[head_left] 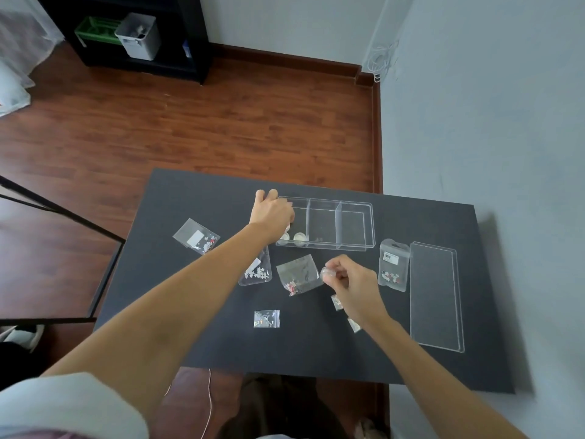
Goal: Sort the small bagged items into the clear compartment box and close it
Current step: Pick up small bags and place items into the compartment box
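Now, from the head view: the left hand (272, 213) rests curled over the left end of the clear compartment box (326, 223), which sits toward the tabletop's far edge; whether its fingers grip anything I cannot tell. Two round clear pieces (292, 238) lie in the leftmost compartment. The right hand (351, 280) pinches a small clear round item (327, 274) between fingertips, mid-table. Flat bags (297, 274) lie scattered toward the near edge, and the lid (437, 296) lies by the right edge. Light, slick, floppy stuff, I'd say: pinch each bag by a corner.
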{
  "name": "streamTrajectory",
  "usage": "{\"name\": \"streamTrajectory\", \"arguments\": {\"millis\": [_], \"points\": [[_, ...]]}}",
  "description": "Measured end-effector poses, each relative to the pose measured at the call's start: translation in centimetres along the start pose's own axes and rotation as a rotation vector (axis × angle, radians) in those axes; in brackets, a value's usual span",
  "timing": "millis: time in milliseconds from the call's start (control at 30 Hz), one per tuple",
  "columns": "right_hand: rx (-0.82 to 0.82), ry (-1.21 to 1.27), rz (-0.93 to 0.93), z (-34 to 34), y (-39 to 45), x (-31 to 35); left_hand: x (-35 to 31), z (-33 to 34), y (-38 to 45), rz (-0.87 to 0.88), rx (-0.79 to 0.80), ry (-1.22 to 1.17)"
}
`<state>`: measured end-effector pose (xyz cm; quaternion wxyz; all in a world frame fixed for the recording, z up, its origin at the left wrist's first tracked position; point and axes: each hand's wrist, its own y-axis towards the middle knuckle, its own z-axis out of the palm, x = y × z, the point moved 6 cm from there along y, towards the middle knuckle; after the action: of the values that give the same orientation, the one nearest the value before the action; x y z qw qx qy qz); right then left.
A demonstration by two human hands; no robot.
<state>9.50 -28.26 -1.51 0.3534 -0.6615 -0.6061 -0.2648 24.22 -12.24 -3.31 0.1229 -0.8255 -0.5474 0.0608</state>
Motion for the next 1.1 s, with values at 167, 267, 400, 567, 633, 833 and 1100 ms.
{"name": "streamTrajectory", "arguments": {"millis": [167,267,400,567,633,833,1100], "points": [[-0.03,-0.036,-0.036,-0.5,1.1,0.6,-0.1,0.1,-0.4,0.021,-0.036,-0.02],[-0.045,-0.069,-0.066,-1.1,2.5,1.6,0.4,-0.6,-1.6,-0.013,-0.138,-0.178],[-0.082,-0.128,-0.11,-2.0,5.1,3.5,1.4,-1.0,-5.1,-0.121,-0.369,-0.394],[-0.033,-0.238,-0.152,-0.8,9.0,5.6,1.1,1.7,-6.9,-0.151,-0.216,-0.435],[-0.01,-0.292,-0.174,0.2,10.1,6.2,1.1,2.3,-7.0,-0.163,-0.198,-0.44],[0.138,-0.643,-0.197,3.5,12.1,6.4,1.0,2.4,-7.1,-0.176,-0.204,-0.414],[0.203,-0.93,-0.174,5.2,13.1,6.9,1.1,2.3,-7.1,-0.184,-0.205,-0.37]]}}
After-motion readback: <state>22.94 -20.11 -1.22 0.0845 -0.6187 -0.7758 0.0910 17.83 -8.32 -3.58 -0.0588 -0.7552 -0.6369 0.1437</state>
